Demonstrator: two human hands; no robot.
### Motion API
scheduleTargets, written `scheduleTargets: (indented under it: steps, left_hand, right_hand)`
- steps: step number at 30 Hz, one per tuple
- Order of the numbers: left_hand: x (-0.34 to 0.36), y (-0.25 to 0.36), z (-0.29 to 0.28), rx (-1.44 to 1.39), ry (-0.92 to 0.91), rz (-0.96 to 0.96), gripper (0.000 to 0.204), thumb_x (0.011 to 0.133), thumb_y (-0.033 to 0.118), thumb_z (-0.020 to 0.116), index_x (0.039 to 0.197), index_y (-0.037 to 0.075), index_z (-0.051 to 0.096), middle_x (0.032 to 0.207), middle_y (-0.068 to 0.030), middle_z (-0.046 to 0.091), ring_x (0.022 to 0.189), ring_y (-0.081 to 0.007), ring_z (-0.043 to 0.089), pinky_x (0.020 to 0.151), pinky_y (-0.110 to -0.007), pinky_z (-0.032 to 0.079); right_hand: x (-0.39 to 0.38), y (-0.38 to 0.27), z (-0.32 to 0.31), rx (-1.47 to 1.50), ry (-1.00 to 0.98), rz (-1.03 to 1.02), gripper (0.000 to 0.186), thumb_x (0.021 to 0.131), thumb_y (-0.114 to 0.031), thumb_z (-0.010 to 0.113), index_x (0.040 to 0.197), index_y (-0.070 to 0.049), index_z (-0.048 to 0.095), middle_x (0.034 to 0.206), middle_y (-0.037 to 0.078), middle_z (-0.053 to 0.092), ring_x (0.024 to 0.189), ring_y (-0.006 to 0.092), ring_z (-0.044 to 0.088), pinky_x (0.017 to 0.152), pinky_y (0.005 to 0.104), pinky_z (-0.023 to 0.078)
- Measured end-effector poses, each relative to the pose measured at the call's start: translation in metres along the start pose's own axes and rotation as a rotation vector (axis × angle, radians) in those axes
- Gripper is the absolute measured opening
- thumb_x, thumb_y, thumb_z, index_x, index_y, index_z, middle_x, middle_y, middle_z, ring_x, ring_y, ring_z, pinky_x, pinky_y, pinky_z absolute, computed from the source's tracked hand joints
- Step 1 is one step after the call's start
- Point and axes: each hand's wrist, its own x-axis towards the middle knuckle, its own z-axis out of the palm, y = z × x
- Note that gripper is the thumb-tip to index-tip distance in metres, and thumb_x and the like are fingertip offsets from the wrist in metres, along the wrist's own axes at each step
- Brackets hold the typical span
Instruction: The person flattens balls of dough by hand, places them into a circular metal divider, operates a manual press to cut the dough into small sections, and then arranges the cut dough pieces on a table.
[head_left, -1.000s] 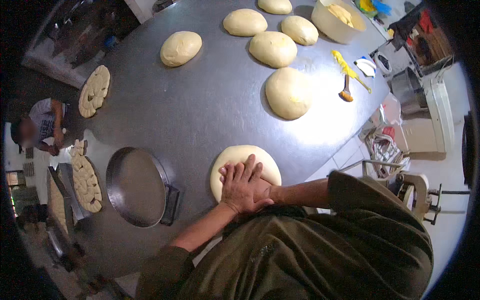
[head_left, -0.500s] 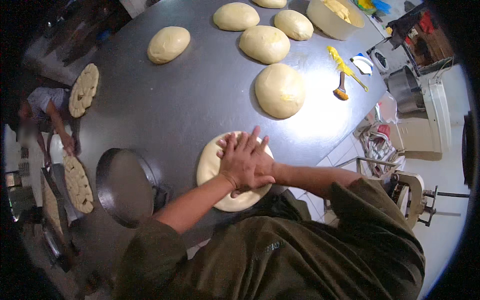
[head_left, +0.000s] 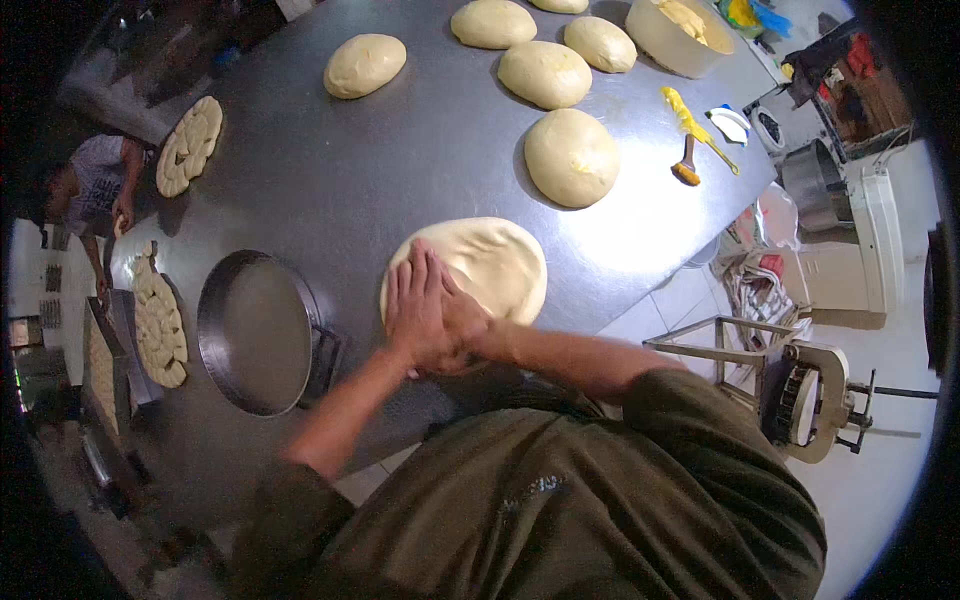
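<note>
The flattened dough (head_left: 505, 262) is lying on the grey worktop (head_left: 270, 170), close to the edge in front of the person. The left hand (head_left: 413, 315) is resting on the left part of this dough, its fingers straight, close together and pointing away from the body; it is laid flat and is not gripping. The right hand (head_left: 468, 325) is lying against the left hand and partly under it, also over the dough; its fingers are mostly being hidden, so I cannot tell whether they are curled or straight. Dents are showing across the dough's bare right side.

A round metal pan (head_left: 255, 335) is sitting to the left of the dough, apart from it. A smooth dough ball (head_left: 572, 160) is resting just beyond, and more balls are lying farther back, near a pale bowl (head_left: 668, 45) that is holding something yellow. A brush (head_left: 687, 163) and a yellow-smeared tool (head_left: 690, 118) are lying to the right. At the left, a bumpy dough piece (head_left: 158, 320) is lying beyond the pan, and another person (head_left: 98, 185) is leaning in at the worktop's far side.
</note>
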Motion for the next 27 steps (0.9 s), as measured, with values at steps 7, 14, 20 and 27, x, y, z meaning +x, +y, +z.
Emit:
scheduleTargets:
  steps: [7, 14, 20, 27]
  left_hand:
    - [0.062, 0.003, -0.011, 0.145, 0.036, -0.193, 0.120, 0.087, 0.093, 0.026, 0.167, 0.009, -0.004, 0.173, -0.0230, -0.006, 0.157, -0.0494, 0.013, 0.124, -0.067, -0.005]
    - [0.052, -0.022, -0.002, 0.371, 0.233, -0.104, 0.104, 0.095, 0.083, 0.027, 0.168, 0.011, 0.009, 0.175, -0.0169, 0.005, 0.155, -0.0469, 0.024, 0.122, -0.071, -0.002]
    - [0.058, -0.052, -0.001, 0.279, 0.299, -0.076, 0.099, 0.099, 0.077, 0.031, 0.168, 0.011, 0.006, 0.174, -0.0186, 0.010, 0.156, -0.0455, 0.022, 0.125, -0.066, 0.001]
    - [-0.059, -0.096, 0.027, -0.093, 0.266, -0.223, 0.072, 0.108, 0.039, 0.036, 0.164, -0.002, 0.019, 0.171, -0.0224, 0.019, 0.156, -0.0438, 0.022, 0.128, -0.058, 0.010]
  right_hand:
    - [0.008, 0.094, -0.026, -0.152, 0.041, -0.142, 0.092, 0.093, -0.070, 0.050, 0.162, -0.011, 0.033, 0.173, 0.018, 0.015, 0.158, 0.0433, 0.015, 0.125, 0.0684, 0.004]
    - [0.018, 0.133, -0.039, -0.190, 0.335, 0.098, 0.090, 0.098, -0.073, 0.041, 0.165, -0.015, 0.025, 0.173, 0.017, 0.014, 0.160, 0.0422, 0.009, 0.122, 0.0746, 0.004]
    - [0.008, 0.092, 0.002, -0.296, 0.541, 0.429, 0.090, 0.102, -0.070, 0.034, 0.164, -0.005, 0.025, 0.171, 0.026, 0.015, 0.158, 0.0471, 0.012, 0.119, 0.0774, 0.004]
    - [-0.064, 0.049, 0.021, -0.181, 0.353, 0.489, 0.086, 0.102, -0.071, 0.033, 0.165, -0.012, 0.027, 0.173, 0.022, 0.012, 0.160, 0.0449, 0.005, 0.119, 0.0769, -0.004]
